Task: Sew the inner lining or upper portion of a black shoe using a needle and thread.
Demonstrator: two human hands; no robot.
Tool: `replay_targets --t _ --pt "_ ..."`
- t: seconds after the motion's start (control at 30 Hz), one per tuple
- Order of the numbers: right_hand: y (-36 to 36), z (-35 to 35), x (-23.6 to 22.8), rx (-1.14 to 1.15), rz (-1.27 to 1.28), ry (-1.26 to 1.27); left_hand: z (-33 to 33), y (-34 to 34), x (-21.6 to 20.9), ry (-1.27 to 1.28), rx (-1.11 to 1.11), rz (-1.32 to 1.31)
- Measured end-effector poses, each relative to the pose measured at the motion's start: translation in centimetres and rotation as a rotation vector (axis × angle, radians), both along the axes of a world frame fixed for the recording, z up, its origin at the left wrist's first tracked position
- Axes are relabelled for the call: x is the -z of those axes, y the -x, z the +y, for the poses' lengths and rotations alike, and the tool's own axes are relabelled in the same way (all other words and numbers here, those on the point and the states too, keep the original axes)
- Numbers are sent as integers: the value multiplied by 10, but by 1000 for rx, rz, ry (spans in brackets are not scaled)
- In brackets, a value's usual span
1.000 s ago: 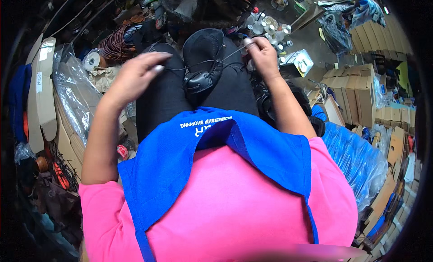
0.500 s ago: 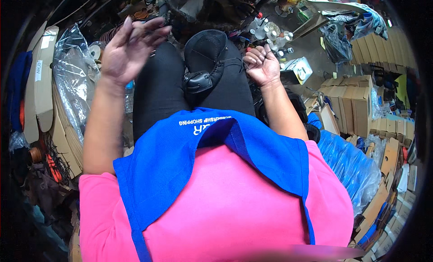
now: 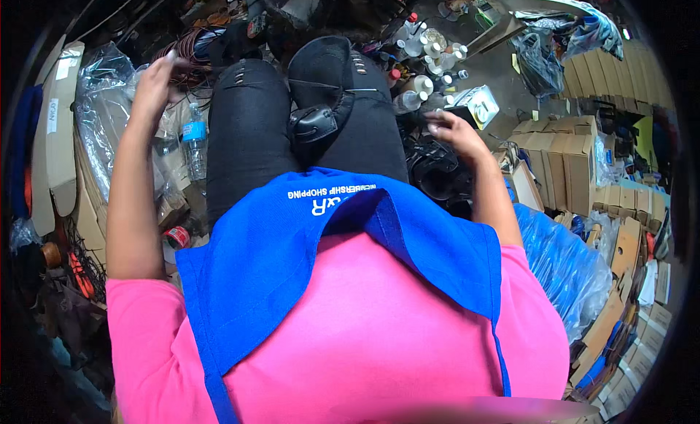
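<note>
Taking the black shoe (image 3: 317, 88) as the centre of the dial, with 12 at the top of the view, it rests between the knees of the person's black trousers (image 3: 248, 139), its broad, matt end toward 12 o'clock and a shiny, rumpled part toward 6. A thin pale thread (image 3: 364, 90) crosses the right knee, running out from the shoe toward 3 o'clock. The left hand (image 3: 154, 85) hangs well apart at 9 o'clock, raised beyond the left knee, its fingers blurred and partly bent; I cannot tell whether it pinches anything. Just past its fingertips lies a coil of reddish cord (image 3: 191, 48). The right hand (image 3: 461, 137) is held between 3 and 4 o'clock, loosely half curled with its fingertips toward the shoe, and whether it has hold of the thread cannot be made out. Near it stand a group of capped bottles (image 3: 421, 84), between 2 and 3 o'clock, and a pale rectangular tin (image 3: 477, 107) at 3. A clear bottle with a blue label (image 3: 195, 143) stands about 8 o'clock, beside the left thigh, while cardboard boxes (image 3: 561, 161) lie farther out past 3 and a blue plastic-wrapped bundle (image 3: 561, 267) at 4
</note>
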State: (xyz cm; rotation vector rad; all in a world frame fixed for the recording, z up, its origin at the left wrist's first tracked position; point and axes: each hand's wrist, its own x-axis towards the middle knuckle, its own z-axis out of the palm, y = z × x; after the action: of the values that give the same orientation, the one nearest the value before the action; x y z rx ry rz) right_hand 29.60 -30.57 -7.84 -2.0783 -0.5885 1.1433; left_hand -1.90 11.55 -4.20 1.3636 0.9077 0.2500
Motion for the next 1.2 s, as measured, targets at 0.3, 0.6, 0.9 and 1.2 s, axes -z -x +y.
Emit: replay_targets --t 0.3,0.6,0.9,1.2 --pt "-7 112 -88 -332 -636 -447 -160 -32 -26 -1214 648 9" --pt "51 170 -87 -467 -573 68 -160 -41 -17 -1289 684 -1" --pt "66 142 -63 -282 -458 -145 -169 -38 -7 -1255 727 -6" --pt "83 124 -73 -325 -834 -386 -140 -61 -27 -922 570 -192"
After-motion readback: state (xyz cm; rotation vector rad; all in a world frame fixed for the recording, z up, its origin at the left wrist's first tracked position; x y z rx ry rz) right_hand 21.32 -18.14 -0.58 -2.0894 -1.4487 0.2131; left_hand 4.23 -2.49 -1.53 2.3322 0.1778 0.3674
